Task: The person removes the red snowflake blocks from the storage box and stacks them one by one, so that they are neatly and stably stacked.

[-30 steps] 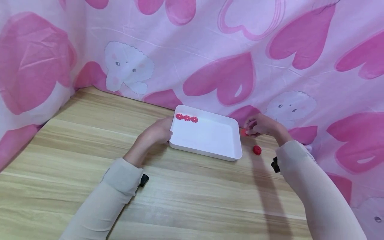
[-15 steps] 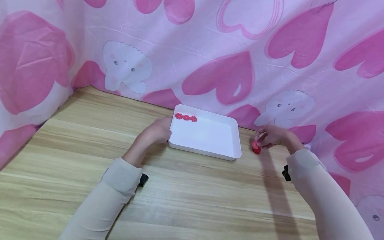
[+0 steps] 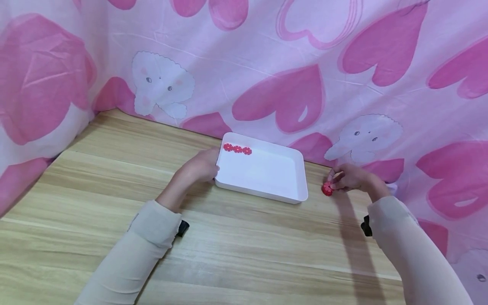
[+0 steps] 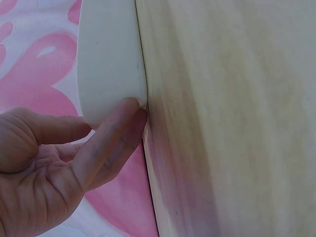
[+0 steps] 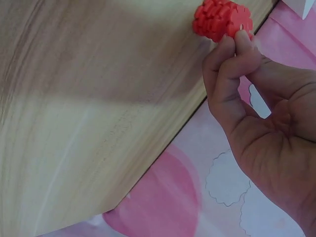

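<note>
A wooden table (image 3: 244,250) is seen nearest. Farther on, the white tray (image 3: 263,173) is touched at its left wall by the straightened fingers of the left hand (image 3: 198,168). A stack of red flower pieces (image 3: 326,189) (on the table just right of the tray) is pinched by the right hand (image 3: 352,178). Three red flowers (image 3: 237,149) lie in the tray's far left corner. Behind hangs a pink heart curtain (image 3: 289,63).
</note>
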